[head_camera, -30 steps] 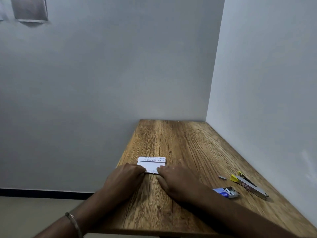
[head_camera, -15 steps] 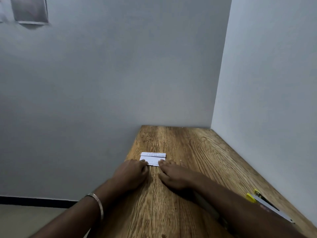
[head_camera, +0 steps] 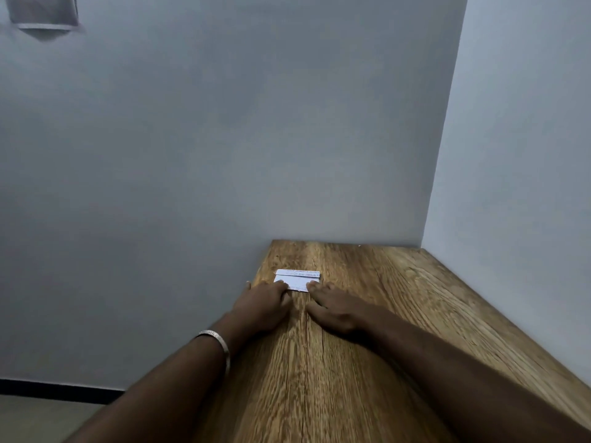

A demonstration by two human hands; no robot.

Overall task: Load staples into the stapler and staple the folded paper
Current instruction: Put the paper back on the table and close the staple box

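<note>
Both hands are lying flat and open on the wooden surface (head_camera: pixel 367 330), the left hand (head_camera: pixel 265 306) and right hand (head_camera: pixel 334 310) pressing fingertips on the folded paper (head_camera: pixel 297 279) just ahead, its long axis running crosswise between them.

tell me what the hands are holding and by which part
Neither hand grips anything. The left hand and right hand press their fingertips on the near edge of the folded paper, which lies flat on the table.
</note>
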